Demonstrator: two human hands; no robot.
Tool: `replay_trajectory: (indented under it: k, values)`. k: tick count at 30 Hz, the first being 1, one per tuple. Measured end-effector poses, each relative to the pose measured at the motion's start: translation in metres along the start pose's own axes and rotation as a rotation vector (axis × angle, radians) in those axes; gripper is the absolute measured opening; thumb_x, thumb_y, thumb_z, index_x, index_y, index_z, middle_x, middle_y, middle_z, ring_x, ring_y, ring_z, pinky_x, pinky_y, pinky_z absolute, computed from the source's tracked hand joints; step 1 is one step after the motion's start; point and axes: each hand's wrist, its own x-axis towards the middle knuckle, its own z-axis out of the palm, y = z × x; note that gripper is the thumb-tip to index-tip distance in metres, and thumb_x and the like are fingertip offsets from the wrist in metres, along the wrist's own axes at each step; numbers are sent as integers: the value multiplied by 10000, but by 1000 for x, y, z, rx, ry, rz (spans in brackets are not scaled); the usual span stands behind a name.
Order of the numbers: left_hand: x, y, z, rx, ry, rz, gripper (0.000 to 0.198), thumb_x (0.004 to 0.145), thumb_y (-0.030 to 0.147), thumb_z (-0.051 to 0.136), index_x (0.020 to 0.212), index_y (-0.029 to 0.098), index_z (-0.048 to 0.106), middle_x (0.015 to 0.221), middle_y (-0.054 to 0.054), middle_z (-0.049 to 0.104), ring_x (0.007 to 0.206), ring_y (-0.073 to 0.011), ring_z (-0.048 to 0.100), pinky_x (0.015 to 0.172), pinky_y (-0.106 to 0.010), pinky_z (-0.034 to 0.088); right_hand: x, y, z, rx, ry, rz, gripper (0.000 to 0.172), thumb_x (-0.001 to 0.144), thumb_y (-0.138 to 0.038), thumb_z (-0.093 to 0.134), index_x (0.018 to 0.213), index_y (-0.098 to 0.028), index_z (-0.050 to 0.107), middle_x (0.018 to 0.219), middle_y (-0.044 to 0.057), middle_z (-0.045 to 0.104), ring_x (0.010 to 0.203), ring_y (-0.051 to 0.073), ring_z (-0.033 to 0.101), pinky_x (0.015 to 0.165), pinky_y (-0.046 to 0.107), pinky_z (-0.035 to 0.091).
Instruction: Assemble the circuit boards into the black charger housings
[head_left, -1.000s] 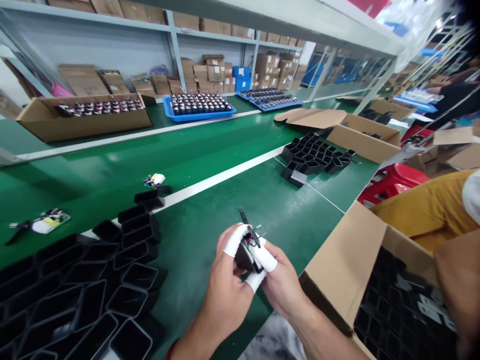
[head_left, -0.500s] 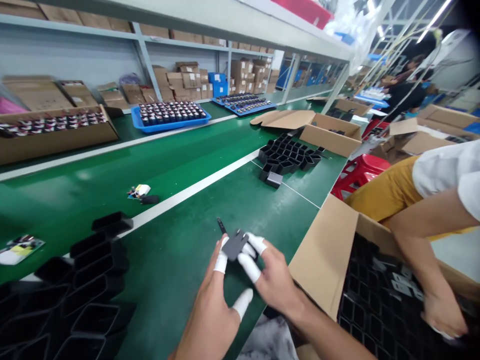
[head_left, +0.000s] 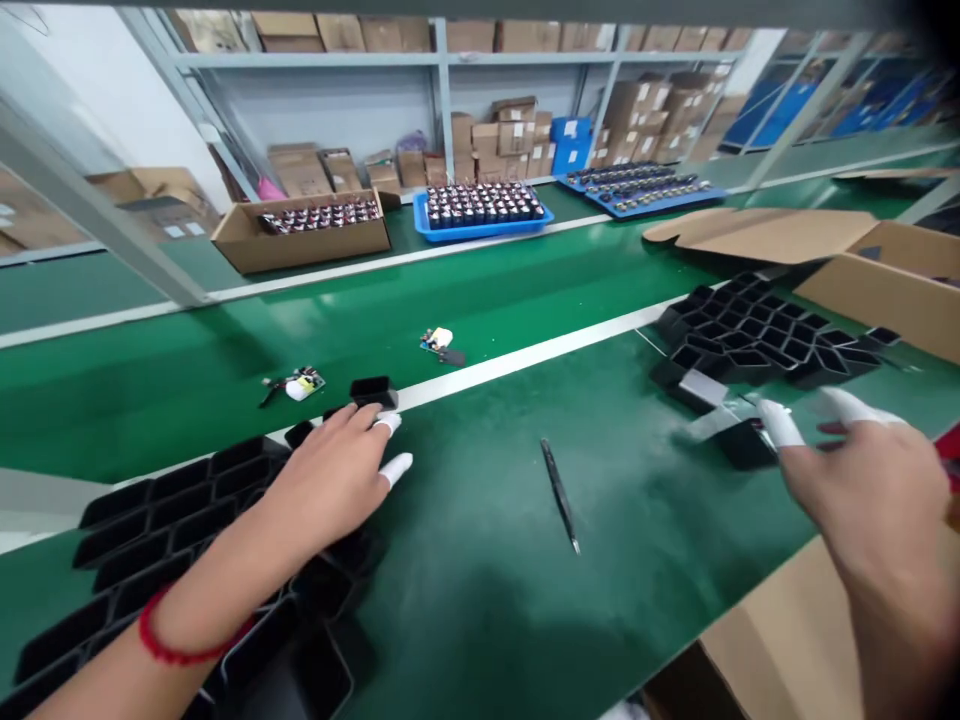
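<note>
My left hand (head_left: pixel 337 475), with white finger covers, reaches over the black open housings (head_left: pixel 180 495) at the left; its fingers are apart, near a single housing (head_left: pixel 373 391) by the white line. At the right, my right hand (head_left: pixel 862 460) is raised with spread fingers beside a black housing (head_left: pixel 746 443) that has a clear strip on it. Whether the fingertips touch it is unclear. Black tweezers (head_left: pixel 560 495) lie on the green table between my hands. A grey-topped piece (head_left: pixel 702 391) sits by the right group of housings (head_left: pixel 765 325).
Two circuit boards with wires (head_left: pixel 304 384) (head_left: pixel 437 342) lie on the green belt. Behind are a carton of parts (head_left: pixel 300 245), a blue tray (head_left: pixel 484 230) and another blue tray (head_left: pixel 667 205). An open carton (head_left: pixel 892 290) stands right; cardboard flaps (head_left: pixel 780 630) edge the table's front.
The view has turned left. My hands have moved apart, the left to the left housings, the right to the right. The flat black piece has left my fingers; a housing now sits by my right hand.
</note>
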Motion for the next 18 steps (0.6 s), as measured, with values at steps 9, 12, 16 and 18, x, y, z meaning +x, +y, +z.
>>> replay_trajectory:
  k: [9,12,16,18]
  values:
    - [67,-28,4,20,20,-53,427,877,115,462,1271,91,625,1231,-233,643,1192,-393,598,1001,-514,464,71,-247,111,145,-462,-969,430,877,-7,502,1252,-141,663,1345,142,644,1244,269,569,1033,395,491]
    - [76,-33,6,3,-1,-34,378,830,44,468,1126,142,682,1119,-178,695,1093,-343,647,951,-464,492,94,-293,146,156,-564,-1083,283,953,-146,582,1225,-165,660,1437,130,566,1340,291,501,1102,513,426]
    - [85,-40,11,-28,-20,-13,419,769,-5,491,1123,126,672,1060,-184,715,1033,-351,675,902,-463,515,112,-319,174,225,-743,-1175,289,944,-279,658,1213,-172,655,1382,114,599,1346,296,504,1117,551,405]
    - [90,-43,13,-48,-22,16,412,757,-24,475,1090,106,680,1026,-192,723,1009,-361,682,884,-474,519,118,-322,181,280,-823,-1158,257,937,-284,669,1163,-162,672,1342,113,623,1324,291,524,1104,541,421]
